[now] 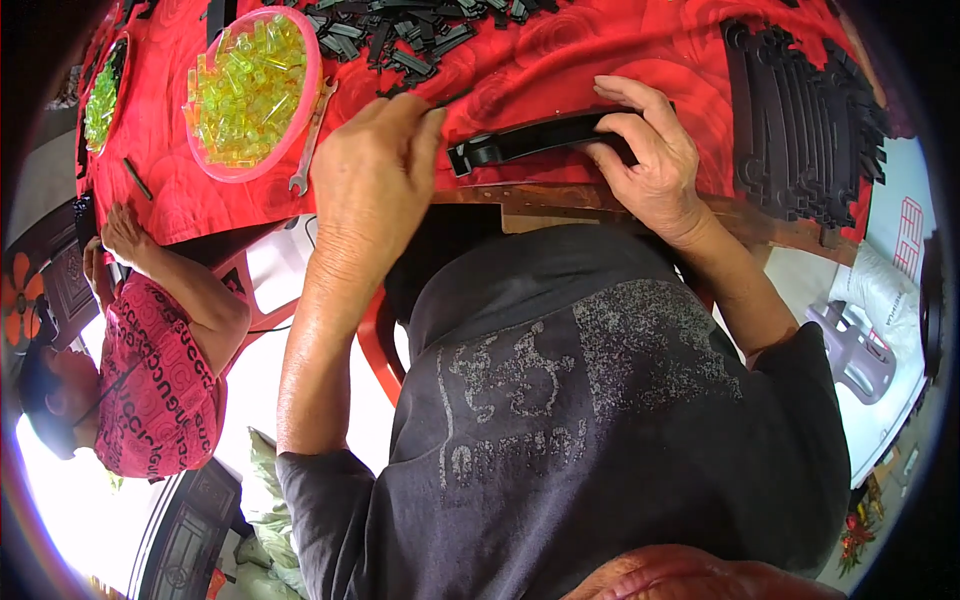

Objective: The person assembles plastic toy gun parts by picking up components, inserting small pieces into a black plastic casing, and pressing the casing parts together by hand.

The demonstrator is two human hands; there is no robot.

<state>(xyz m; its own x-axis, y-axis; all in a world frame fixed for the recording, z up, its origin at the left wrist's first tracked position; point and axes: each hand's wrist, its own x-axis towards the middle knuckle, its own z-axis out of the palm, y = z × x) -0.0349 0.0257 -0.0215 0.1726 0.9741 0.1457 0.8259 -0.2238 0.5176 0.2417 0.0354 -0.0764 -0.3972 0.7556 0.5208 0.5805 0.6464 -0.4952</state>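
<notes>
A long, slightly curved black plastic strip [545, 138] lies near the table's front edge, with a small clip-like end pointing left. My right hand [655, 165] grips its right end between thumb and fingers, the index finger raised. To the left, my left hand [370, 175] hovers over the cloth with curled fingers pinched together. A thin dark sliver shows by its fingertips, but whether the hand holds it I cannot tell. The left fingertips are apart from the strip.
A pink bowl [314, 80] of yellow-green clear plastic pieces stands left, a wrench [313, 135] beside it. Loose small black parts [415, 35] lie at the back. Long black strips [795, 130] are stacked right on the red cloth [560, 60]. Another person [160, 370] sits at far left.
</notes>
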